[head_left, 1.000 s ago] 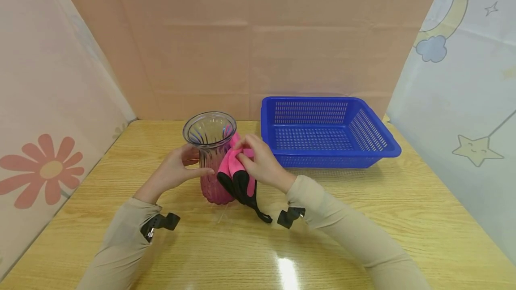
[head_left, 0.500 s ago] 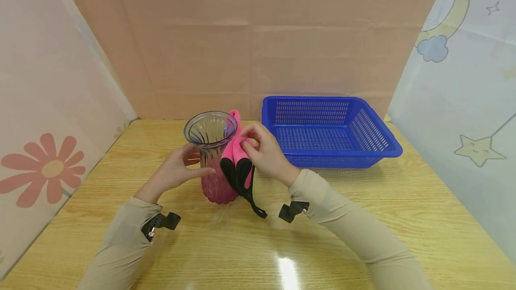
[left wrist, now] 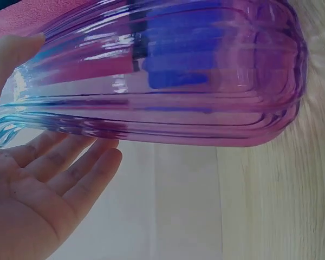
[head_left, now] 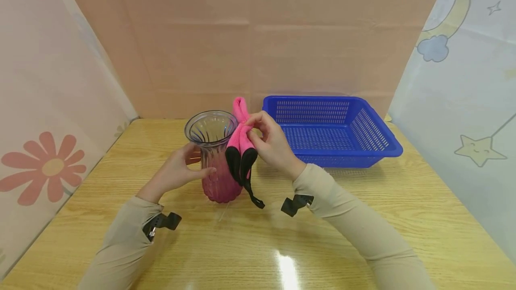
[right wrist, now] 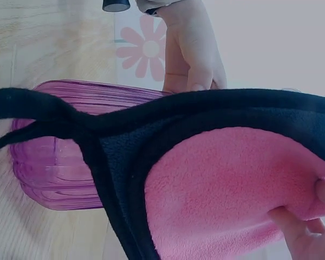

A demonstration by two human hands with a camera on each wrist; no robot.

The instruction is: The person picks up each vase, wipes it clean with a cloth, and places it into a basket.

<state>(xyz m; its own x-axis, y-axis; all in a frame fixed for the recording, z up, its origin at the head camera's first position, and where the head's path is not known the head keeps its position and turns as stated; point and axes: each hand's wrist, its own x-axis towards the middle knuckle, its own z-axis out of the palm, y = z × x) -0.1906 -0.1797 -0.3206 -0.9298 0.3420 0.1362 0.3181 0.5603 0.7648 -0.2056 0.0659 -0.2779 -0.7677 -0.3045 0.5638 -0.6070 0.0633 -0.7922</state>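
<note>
A ribbed glass vase [head_left: 215, 164], purple-pink toward the base with a flared bluish rim, stands upright on the table left of centre. My left hand [head_left: 177, 169] holds its left side, with the thumb across the near face and the fingers behind. Those fingers lie along the glass in the left wrist view. Beside the vase's right side, my right hand [head_left: 274, 144] pinches a folded pink fleece cloth [head_left: 240, 140] with black trim. A black hanging loop [right wrist: 27, 103] dangles from the cloth's lower end. The cloth's top fold rises above the vase rim.
A blue perforated plastic basket [head_left: 330, 151] sits at the back right, close to the right hand. The wood-grain table [head_left: 225, 249] meets a peach backdrop behind and printed side panels. A strap is worn on each wrist.
My right hand has drawn the pink cloth up and slightly right, from inside the far rim area to above it. The left hand and vase have barely moved.
</note>
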